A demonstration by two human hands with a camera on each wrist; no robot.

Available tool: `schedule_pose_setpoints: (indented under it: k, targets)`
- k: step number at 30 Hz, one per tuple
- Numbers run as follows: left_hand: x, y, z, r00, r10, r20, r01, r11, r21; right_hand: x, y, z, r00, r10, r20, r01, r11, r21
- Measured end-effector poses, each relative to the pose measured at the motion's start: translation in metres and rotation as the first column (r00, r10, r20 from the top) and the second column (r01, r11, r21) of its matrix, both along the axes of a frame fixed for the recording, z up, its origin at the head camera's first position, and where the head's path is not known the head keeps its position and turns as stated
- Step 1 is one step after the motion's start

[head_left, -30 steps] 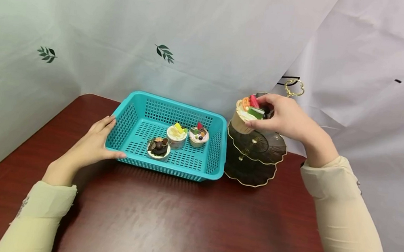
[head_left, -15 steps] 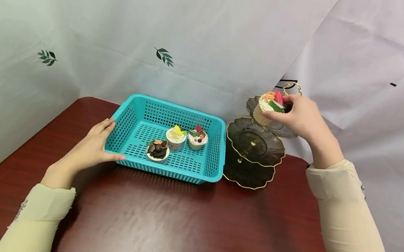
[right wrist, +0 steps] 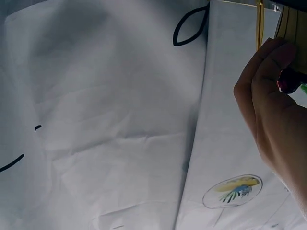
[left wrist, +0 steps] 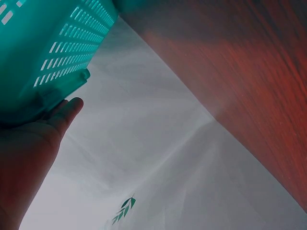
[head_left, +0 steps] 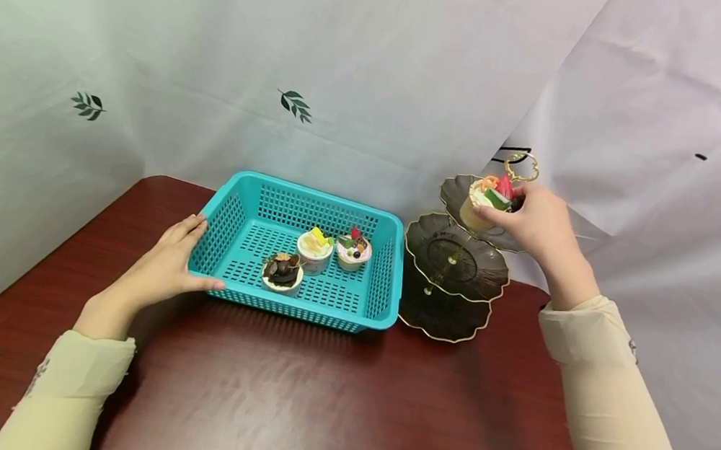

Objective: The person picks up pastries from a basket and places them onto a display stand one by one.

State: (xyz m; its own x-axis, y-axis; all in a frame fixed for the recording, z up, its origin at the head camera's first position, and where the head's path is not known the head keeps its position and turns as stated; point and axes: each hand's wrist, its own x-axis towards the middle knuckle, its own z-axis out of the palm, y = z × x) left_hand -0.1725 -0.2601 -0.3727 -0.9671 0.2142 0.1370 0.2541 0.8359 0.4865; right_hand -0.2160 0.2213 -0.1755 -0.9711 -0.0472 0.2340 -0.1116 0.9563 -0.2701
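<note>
My right hand (head_left: 542,215) holds a cupcake (head_left: 477,213) topped with cream and red, orange and green fruit, by its sides. The cupcake is at the top tier (head_left: 456,191) of a dark, gold-rimmed cake stand; whether it touches the tier cannot be told. In the right wrist view, only a part of the cupcake's ribbed cup (right wrist: 293,28) shows beside the fingers. My left hand (head_left: 157,263) rests at the left corner of a turquoise basket (head_left: 300,311), thumb along the front rim. Inside sit a chocolate cupcake (head_left: 282,272), a yellow-topped cupcake (head_left: 315,250) and a fruit-topped cupcake (head_left: 354,250).
The stand's middle tier (head_left: 486,273) and bottom tier (head_left: 455,327) stand close to the basket's right side. A gold ring handle (head_left: 522,167) rises above the top tier. All stand on a reddish-brown table (head_left: 291,399), with a white cloth backdrop (head_left: 375,74) behind.
My right hand has carried the fruit cupcake rightward from above the middle tier to the top tier, then slightly lower. My left hand has stayed at the basket.
</note>
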Motion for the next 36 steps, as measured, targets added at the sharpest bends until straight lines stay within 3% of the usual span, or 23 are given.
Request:
schedule_pose_setpoints:
  k: [17, 25, 36]
  targets:
    - [0.001, 0.0, -0.001, 1.0, 0.002, 0.001, -0.002, 1.0, 0.008, -0.009, -0.01, -0.011, 0.993, -0.104, -0.062, 0.104, 0.995, -0.002]
    - [0.0, 0.0, -0.001, 1.0, 0.001, -0.005, -0.001, 1.0, 0.004, -0.008, -0.013, -0.01, 0.98, -0.199, -0.007, 0.199, 0.978, 0.056]
    - [0.001, 0.0, 0.0, 1.0, 0.001, -0.001, -0.001, 1.0, 0.005, -0.007, -0.009, -0.007, 0.983, -0.182, 0.022, 0.18, 0.981, 0.076]
